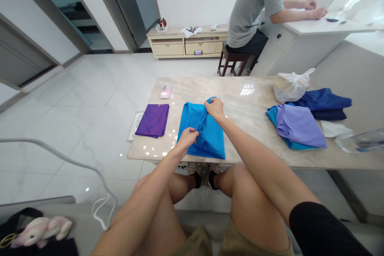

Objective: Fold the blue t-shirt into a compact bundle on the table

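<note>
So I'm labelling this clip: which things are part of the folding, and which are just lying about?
In use: left hand, right hand, bright blue garment.
Lying about: purple folded garment, clothes pile, plastic bag, pink box.

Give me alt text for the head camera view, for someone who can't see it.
Seen from above, a seated person's left hand and right hand both grip a bright blue garment lying on a marble table. A folded purple garment lies to its left, a pile of blue and lilac clothes and a white plastic bag to its right. Another person sits at a white counter behind.
</note>
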Action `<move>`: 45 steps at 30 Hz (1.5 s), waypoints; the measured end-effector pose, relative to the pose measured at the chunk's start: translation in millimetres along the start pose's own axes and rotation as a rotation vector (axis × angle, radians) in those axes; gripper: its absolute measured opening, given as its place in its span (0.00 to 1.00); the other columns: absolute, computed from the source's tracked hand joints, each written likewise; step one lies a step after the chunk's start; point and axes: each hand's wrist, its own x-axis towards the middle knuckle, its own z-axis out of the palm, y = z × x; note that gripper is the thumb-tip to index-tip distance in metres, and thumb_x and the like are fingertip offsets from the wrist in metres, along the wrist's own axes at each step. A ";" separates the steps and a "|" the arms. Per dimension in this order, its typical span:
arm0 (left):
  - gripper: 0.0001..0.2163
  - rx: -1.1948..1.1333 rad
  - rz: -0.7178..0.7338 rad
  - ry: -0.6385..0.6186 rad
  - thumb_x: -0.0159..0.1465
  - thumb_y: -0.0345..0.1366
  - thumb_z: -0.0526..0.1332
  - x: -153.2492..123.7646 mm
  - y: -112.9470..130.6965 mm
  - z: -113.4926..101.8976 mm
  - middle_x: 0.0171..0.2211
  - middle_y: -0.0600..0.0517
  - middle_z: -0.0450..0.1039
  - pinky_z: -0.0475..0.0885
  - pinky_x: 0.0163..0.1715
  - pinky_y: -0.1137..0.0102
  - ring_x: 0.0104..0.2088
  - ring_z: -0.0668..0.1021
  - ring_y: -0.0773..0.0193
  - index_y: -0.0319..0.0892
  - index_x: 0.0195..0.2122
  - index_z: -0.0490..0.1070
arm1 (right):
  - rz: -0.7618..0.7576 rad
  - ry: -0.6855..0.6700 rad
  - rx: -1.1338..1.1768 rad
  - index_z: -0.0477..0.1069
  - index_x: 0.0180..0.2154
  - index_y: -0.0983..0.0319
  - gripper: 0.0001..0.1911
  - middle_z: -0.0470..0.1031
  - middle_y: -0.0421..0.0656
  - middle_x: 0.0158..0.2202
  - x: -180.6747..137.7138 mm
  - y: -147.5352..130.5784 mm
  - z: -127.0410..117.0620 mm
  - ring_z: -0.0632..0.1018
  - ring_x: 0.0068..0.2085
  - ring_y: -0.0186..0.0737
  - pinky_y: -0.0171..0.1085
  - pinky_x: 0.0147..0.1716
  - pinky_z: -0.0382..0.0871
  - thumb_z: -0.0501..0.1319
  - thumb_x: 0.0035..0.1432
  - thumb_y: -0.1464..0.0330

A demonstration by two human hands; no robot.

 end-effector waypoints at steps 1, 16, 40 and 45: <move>0.10 -0.006 -0.009 0.007 0.59 0.31 0.69 4.7 -4.1 -10.3 0.31 0.54 0.72 0.73 0.32 0.74 0.32 0.76 0.66 0.44 0.39 0.70 | -0.001 -0.041 0.025 0.77 0.33 0.60 0.07 0.81 0.44 0.28 -1.0 -3.3 8.2 0.83 0.34 0.44 0.35 0.39 0.75 0.63 0.65 0.68; 0.13 0.490 -0.020 0.022 0.62 0.48 0.71 73.5 -38.8 -58.3 0.24 0.48 0.77 0.76 0.28 0.65 0.28 0.83 0.51 0.44 0.35 0.74 | -0.105 -0.155 -0.482 0.84 0.52 0.64 0.18 0.86 0.54 0.52 7.9 48.7 3.8 0.84 0.53 0.51 0.38 0.55 0.72 0.56 0.72 0.70; 0.18 0.740 0.219 0.246 0.72 0.40 0.64 79.3 -26.6 -57.2 0.62 0.32 0.77 0.70 0.63 0.61 0.65 0.78 0.45 0.36 0.59 0.72 | 0.513 -0.403 -0.073 0.77 0.36 0.65 0.09 0.84 0.49 0.32 -24.4 74.7 -43.0 0.85 0.32 0.40 0.34 0.33 0.81 0.70 0.66 0.66; 0.20 0.586 0.092 0.230 0.72 0.48 0.63 89.6 -15.5 -38.4 0.57 0.29 0.82 0.75 0.55 0.57 0.60 0.82 0.38 0.35 0.55 0.76 | 0.582 -0.437 0.061 0.73 0.35 0.64 0.15 0.79 0.42 0.28 -46.6 80.6 -36.2 0.77 0.26 0.32 0.31 0.28 0.77 0.75 0.64 0.62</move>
